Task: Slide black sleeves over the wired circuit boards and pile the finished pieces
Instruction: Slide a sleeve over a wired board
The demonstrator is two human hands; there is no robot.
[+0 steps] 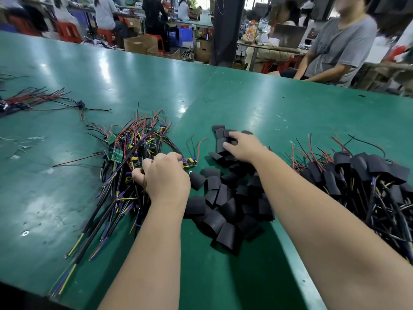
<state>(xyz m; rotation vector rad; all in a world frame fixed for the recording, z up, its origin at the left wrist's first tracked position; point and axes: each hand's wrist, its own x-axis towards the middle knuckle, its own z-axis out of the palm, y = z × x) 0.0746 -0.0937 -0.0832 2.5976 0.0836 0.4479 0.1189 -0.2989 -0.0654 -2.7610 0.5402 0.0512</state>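
Both my forearms reach out over the green table. I see my left hand sunk in the heap of wired boards at left, fingers curled round a few of them. My right hand is at the far end of the loose sleeves in the middle, thumb and fingers pinching one. Finished pieces lie heaped at right, just beside the sleeves.

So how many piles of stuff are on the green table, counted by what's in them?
Pile of bare wired boards: 1
Pile of loose black sleeves: 1
Pile of sleeved pieces: 1
Separate wire bundle, far left: 1
Total: 4
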